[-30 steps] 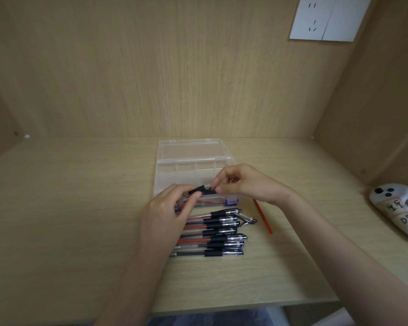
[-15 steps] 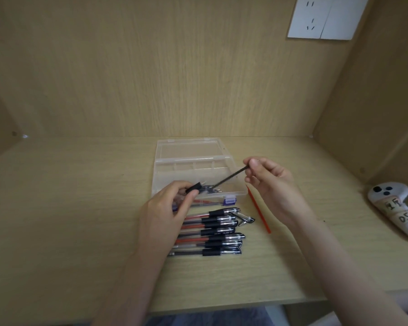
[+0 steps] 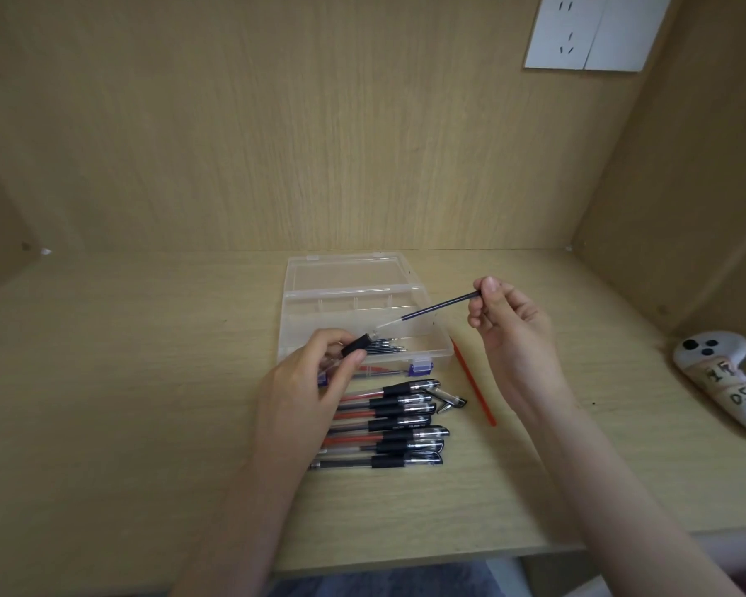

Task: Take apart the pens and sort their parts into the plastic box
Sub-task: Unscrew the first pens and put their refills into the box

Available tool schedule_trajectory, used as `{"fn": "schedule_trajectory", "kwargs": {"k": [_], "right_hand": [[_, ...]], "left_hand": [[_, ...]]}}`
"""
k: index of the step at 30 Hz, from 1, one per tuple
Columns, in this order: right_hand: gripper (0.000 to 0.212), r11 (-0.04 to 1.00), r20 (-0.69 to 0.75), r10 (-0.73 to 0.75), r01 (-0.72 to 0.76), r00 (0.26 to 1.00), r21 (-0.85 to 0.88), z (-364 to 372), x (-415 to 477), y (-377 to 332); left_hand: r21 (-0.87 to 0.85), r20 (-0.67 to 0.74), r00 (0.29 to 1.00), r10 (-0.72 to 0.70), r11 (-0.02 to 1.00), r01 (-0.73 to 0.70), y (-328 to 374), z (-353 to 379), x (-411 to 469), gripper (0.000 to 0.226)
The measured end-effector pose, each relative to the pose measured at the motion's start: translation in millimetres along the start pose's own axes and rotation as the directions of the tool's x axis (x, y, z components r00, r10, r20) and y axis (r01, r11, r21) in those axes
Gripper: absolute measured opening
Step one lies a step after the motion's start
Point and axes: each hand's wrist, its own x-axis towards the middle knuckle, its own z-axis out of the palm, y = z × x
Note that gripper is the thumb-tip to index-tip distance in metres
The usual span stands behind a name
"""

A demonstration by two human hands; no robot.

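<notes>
My left hand (image 3: pixel 309 383) grips a pen barrel (image 3: pixel 356 344) by its black grip, just in front of the clear plastic box (image 3: pixel 442 344). My right hand (image 3: pixel 509 333) pinches the end of a dark ink refill (image 3: pixel 438 306), drawn almost fully out of the barrel and slanting up to the right over the box. Several refills (image 3: pixel 384 346) lie in the box's near compartment. A row of whole pens (image 3: pixel 388 424) lies on the desk below the box.
The box's lid (image 3: pixel 345 271) lies open behind it. A red refill (image 3: pixel 474 387) and loose pen caps (image 3: pixel 448 400) lie right of the pens. A white controller (image 3: pixel 722 377) rests at the far right. Wooden walls enclose the desk.
My right hand has pulled the refill out of the barrel, moving up and to the right. My left hand has stayed holding the barrel.
</notes>
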Motion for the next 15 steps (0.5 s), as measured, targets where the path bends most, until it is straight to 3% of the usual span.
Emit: {"fn": "schedule_trajectory", "kwargs": {"k": [15], "right_hand": [[0.011, 0.992, -0.047, -0.033, 0.027, 0.998, -0.123, -8.3, 1.7, 6.5]], "left_hand": [[0.02, -0.005, 0.999, 0.038, 0.999, -0.038, -2.4, 0.6, 0.0, 0.032]]}}
